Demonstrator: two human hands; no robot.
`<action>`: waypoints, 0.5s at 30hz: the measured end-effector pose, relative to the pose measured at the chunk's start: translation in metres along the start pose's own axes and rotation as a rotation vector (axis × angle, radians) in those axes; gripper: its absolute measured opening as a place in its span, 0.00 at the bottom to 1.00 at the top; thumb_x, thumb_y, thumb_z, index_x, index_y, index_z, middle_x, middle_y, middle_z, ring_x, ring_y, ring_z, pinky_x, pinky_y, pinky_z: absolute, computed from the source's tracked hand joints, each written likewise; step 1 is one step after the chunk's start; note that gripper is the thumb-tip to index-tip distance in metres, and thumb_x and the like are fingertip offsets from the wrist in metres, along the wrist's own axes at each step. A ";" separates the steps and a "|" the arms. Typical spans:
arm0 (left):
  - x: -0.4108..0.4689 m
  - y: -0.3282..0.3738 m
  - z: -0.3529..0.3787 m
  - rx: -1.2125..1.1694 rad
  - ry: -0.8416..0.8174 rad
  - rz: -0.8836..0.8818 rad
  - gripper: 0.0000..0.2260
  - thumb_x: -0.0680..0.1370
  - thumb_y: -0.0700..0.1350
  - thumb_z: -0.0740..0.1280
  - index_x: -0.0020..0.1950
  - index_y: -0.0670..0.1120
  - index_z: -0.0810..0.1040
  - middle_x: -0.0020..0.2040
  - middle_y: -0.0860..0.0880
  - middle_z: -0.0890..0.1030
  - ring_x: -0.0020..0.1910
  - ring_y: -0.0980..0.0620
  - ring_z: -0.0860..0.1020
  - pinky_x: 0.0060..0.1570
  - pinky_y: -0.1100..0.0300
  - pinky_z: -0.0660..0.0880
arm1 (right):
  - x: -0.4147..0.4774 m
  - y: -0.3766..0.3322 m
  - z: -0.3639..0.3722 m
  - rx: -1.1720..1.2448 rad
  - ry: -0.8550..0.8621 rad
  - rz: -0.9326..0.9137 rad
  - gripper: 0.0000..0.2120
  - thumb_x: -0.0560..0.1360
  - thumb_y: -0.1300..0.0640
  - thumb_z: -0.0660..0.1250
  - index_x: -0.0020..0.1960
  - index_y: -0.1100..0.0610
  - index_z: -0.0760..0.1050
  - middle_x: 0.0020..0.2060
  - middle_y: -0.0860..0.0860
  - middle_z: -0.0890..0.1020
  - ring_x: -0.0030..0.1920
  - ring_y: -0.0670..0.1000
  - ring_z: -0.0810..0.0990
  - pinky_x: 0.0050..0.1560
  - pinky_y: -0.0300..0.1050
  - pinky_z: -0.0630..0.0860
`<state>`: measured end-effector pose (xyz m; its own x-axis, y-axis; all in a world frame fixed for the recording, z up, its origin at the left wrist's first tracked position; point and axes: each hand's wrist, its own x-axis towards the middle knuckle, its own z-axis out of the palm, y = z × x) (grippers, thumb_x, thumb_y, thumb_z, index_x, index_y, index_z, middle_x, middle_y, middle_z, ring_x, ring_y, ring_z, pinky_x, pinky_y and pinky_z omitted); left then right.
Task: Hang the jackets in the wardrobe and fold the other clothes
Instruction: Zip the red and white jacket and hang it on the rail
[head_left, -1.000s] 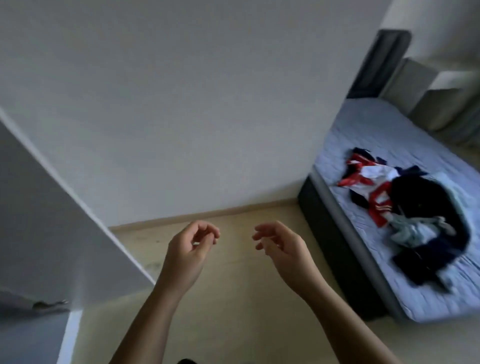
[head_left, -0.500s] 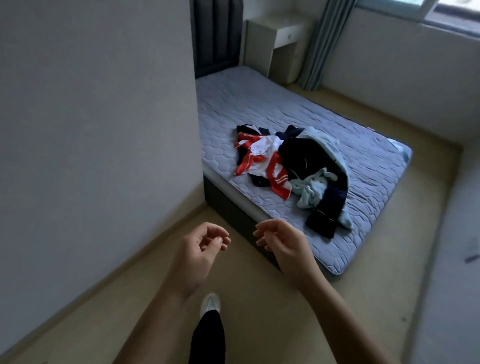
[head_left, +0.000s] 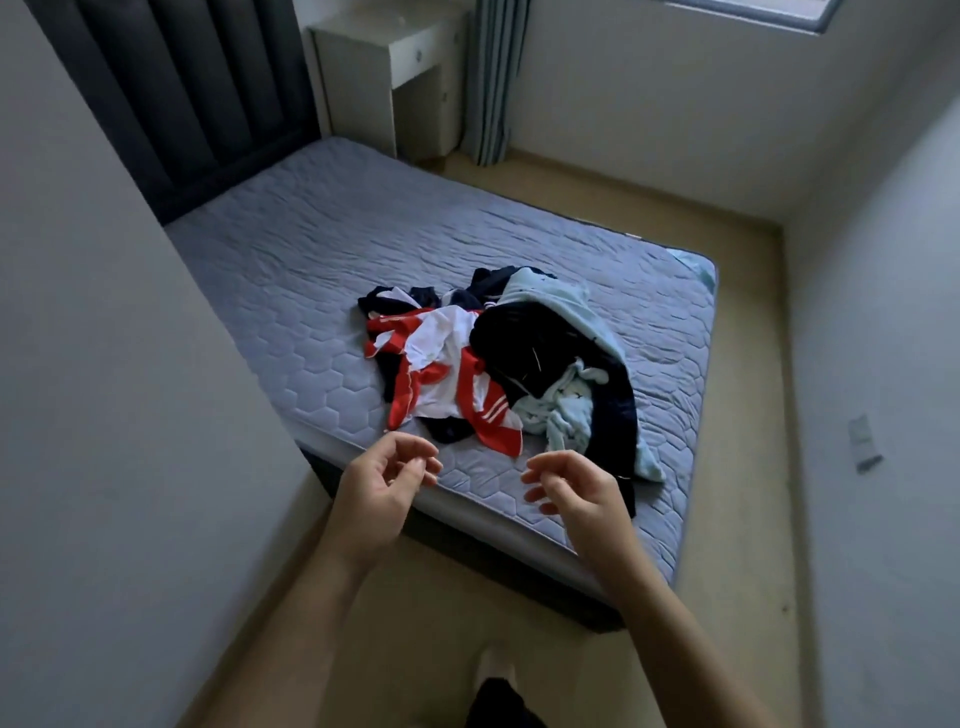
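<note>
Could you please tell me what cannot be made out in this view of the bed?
Head view:
Wardrobe: outside the frame.
Clothes pile: garments overlap, so their number and which are jackets cannot be told.
Window: cut off by the top edge.
Wall plate: too small and blurred to identify.
Leg: cut off by the bottom edge.

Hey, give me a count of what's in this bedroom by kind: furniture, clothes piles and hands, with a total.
Furniture: 2, the bed and the bedside table
Clothes piles: 1, the clothes pile, garments too tangled to count
Hands: 2, left hand and right hand, both empty
Total: 5
</note>
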<state>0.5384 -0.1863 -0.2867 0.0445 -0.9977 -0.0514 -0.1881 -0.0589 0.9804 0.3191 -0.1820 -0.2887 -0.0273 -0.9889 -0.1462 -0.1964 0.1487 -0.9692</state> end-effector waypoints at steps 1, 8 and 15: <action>0.019 -0.007 0.004 -0.002 -0.006 -0.028 0.10 0.78 0.34 0.62 0.45 0.47 0.79 0.41 0.48 0.83 0.40 0.54 0.81 0.42 0.65 0.77 | 0.020 0.006 0.000 0.009 0.004 0.020 0.13 0.77 0.70 0.60 0.46 0.56 0.79 0.39 0.52 0.84 0.39 0.50 0.82 0.43 0.52 0.78; 0.158 -0.070 0.019 0.004 0.088 -0.247 0.11 0.78 0.31 0.61 0.44 0.43 0.78 0.36 0.49 0.82 0.35 0.54 0.80 0.37 0.67 0.76 | 0.183 0.053 0.010 -0.027 -0.048 0.166 0.14 0.76 0.67 0.60 0.44 0.52 0.79 0.38 0.49 0.84 0.36 0.46 0.82 0.36 0.37 0.75; 0.292 -0.173 0.037 0.344 -0.056 -0.442 0.12 0.76 0.36 0.64 0.40 0.52 0.77 0.38 0.53 0.83 0.41 0.49 0.81 0.47 0.54 0.76 | 0.333 0.146 0.042 -0.238 -0.192 0.462 0.13 0.74 0.67 0.57 0.44 0.53 0.77 0.39 0.50 0.83 0.35 0.46 0.80 0.35 0.40 0.74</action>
<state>0.5476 -0.4690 -0.4784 0.1410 -0.8755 -0.4622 -0.4728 -0.4697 0.7455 0.3220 -0.4893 -0.4873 0.0113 -0.7995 -0.6005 -0.4225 0.5405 -0.7275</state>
